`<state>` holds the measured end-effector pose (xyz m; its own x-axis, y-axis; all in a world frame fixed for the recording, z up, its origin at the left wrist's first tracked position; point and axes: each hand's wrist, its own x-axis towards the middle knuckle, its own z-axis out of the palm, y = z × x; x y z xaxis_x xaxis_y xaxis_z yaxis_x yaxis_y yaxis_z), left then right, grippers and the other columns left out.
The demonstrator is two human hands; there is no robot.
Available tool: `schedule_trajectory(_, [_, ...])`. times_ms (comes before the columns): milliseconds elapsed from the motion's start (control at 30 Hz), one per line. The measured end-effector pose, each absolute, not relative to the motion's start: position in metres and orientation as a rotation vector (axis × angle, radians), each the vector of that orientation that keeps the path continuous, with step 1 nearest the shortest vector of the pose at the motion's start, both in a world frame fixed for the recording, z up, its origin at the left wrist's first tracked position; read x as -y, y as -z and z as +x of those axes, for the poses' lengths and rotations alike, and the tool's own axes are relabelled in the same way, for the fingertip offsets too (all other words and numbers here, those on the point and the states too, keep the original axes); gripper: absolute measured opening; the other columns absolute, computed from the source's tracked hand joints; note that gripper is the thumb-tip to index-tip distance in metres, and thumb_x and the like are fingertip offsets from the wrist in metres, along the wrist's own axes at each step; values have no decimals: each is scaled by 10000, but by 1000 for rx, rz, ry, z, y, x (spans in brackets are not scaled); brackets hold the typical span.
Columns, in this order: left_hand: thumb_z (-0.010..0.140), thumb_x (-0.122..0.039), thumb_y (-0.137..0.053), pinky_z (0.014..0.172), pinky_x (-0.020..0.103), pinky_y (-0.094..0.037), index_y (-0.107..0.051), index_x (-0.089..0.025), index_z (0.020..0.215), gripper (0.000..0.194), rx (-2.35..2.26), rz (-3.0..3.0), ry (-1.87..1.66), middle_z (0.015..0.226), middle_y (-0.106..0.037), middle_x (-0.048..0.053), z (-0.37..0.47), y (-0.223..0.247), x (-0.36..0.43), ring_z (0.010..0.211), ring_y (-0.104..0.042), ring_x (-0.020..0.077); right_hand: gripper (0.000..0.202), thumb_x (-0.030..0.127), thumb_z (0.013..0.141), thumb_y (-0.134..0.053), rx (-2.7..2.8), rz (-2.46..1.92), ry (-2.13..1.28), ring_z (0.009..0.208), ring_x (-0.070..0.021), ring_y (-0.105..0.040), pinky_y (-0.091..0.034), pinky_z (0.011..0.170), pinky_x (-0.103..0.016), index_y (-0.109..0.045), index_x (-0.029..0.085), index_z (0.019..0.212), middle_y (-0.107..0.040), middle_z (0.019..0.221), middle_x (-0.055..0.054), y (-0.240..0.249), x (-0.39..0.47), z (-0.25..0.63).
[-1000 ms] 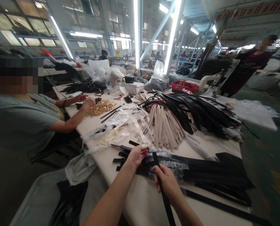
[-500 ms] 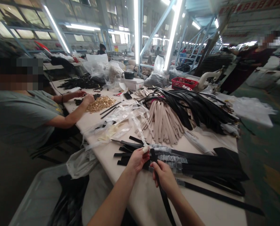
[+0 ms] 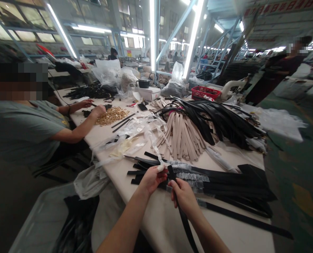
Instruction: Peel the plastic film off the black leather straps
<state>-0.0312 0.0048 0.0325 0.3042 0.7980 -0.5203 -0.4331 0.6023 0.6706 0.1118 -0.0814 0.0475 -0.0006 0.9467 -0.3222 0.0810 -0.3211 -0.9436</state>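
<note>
Left hand [image 3: 154,179] curled, right hand [image 3: 181,195] gripping

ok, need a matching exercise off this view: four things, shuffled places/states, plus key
Things:
1. Right hand
2. Gold-coloured pieces
3. Red basket
4. Beige strips

Places/states:
A. just beyond the glossy black straps
B. fanned out toward the camera wearer
C. closed around a black strip
D. heaped near the left edge of the table

Pairs: 1-C, 2-D, 3-A, 4-B
</note>
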Motion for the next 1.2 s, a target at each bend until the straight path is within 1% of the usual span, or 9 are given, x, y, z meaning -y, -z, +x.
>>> schedule_trajectory(300, [822,-203,-659,552,217,-512,-683,-98,803,109,-941,518,-850,741,-678,78,-35,-30,-3,581,-622,120,421,554,895,-449,1126,-1544,-1446,266,-89,-439,-246,297,-177,-595,159,894,-551,449,51,-41,80,112])
schedule_trajectory(500, [744,-283,-772,520,206,-463,-687,-96,730,205,-924,666,-822,633,-648,54,-32,-32,2,539,-594,119,382,515,898,-456,1125,-1511,-1527,258,-90,-426,-242,287,-179,-595,160,904,-554,451,55,-41,79,110])
schedule_trajectory(600, [699,-300,-817,511,212,-438,-669,-99,649,254,-909,739,-776,583,-628,46,-30,-34,14,493,-559,109,414,551,901,-467,1114,-1467,-1528,263,-75,-417,-223,304,-172,-586,156,859,-562,459,49,-42,78,111])
schedule_trajectory(700, [686,-310,-820,474,198,-378,-638,-112,592,285,-936,762,-786,538,-585,20,-34,-34,22,454,-493,81,480,617,879,-501,1085,-1384,-1610,329,-98,-518,-305,349,-180,-582,144,857,-636,535,-2,-41,85,113])
schedule_trajectory(767, [702,-342,-797,453,191,-339,-628,-131,607,286,-996,725,-868,526,-553,-4,-42,-33,24,447,-457,72,498,630,853,-545,1059,-1342,-1714,411,-136,-607,-384,399,-198,-582,135,893,-682,601,-42,-38,96,113])
schedule_trajectory(833, [713,-366,-777,449,189,-326,-628,-144,639,277,-1048,679,-946,536,-539,-17,-50,-32,26,451,-442,71,496,623,836,-574,1035,-1338,-1772,440,-144,-626,-409,421,-205,-583,131,895,-687,608,-50,-33,109,111])
schedule_trajectory(1000, [733,-382,-759,437,200,-330,-619,-135,616,307,-1104,724,-863,523,-540,-3,-56,-25,49,420,-428,71,564,704,816,-533,974,-1377,-1731,344,-113,-541,-340,361,-187,-573,142,847,-638,522,-19,-23,125,102])
schedule_trajectory(1100, [745,-425,-746,435,194,-355,-629,-130,680,324,-1079,676,-830,599,-594,15,-57,-24,57,435,-478,77,594,735,800,-536,966,-1364,-1724,338,-109,-534,-325,349,-177,-567,145,855,-632,511,-14,-22,126,99])
schedule_trajectory(1200, [819,-534,-648,487,216,-450,-659,-117,854,418,-960,485,-774,736,-669,63,-59,-29,48,517,-590,120,612,754,796,-526,966,-1376,-1720,323,-101,-516,-308,336,-169,-564,146,865,-629,502,-11,-20,131,99])
